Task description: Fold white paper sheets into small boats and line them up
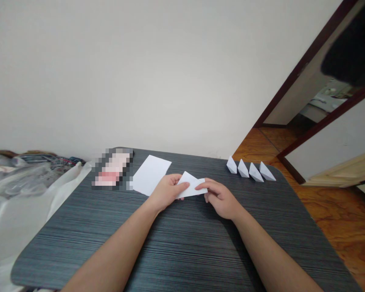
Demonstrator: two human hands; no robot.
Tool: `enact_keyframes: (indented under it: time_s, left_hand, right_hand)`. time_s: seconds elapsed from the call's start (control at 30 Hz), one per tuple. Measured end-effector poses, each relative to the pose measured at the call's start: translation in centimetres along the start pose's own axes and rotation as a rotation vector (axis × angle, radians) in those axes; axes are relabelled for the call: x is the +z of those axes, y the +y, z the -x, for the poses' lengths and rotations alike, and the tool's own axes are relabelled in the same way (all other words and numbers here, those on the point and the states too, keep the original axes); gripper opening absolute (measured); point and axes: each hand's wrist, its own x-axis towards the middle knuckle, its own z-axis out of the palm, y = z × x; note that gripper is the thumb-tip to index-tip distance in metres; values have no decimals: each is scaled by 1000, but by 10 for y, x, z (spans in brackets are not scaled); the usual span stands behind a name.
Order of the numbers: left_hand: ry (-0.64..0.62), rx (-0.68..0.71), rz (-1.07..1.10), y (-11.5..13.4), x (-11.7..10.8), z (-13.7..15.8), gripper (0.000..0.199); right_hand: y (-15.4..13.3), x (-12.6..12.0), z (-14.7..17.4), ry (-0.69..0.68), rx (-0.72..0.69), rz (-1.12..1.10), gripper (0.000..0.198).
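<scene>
Between my two hands, a little above the dark table, is a folded white paper with a pointed top. My left hand pinches its left side, thumb on the near face. My right hand grips the right end between thumb and fingers. Behind my left hand lies a stack of flat white paper sheets, partly covered by that hand. Several folded white paper boats stand in a row at the table's back right.
The dark wood-grain table meets a pale wall at its back edge. A blurred-out pinkish item lies at the back left. Plastic-covered belongings are heaped left of the table. Wooden floor and a doorway are on the right.
</scene>
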Motion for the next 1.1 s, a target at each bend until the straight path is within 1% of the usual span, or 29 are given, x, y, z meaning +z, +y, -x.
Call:
enact_keyframes:
  time_s: [0.13,0.3,0.5,0.63,0.83,0.93,1.1]
  left_hand:
    - [-15,-2,14,-1,0,0,24]
    - [-38,-2,-3,-2,-2,0,23]
    - [-82,8,-47,3,-3,2,19]
    - [-104,16,-68,4,-3,3,19]
    - [-154,38,-95,4,-4,1,19]
    - [-154,54,-122,1,-4,0,20]
    - [-155,87,-173,-2,-4,-1,21]
  right_hand:
    - [0,0,-3,3,-35,79,45]
    - [0,-4,-5,-56,-67,156,35]
    - [5,-7,-5,-92,-112,162,27]
    - [6,-7,-5,-100,-104,155,24]
    - [3,-6,-6,-54,-82,170,20]
    - [1,-3,-7,-28,-73,155,19]
    - [2,2,-7,66,31,134,15]
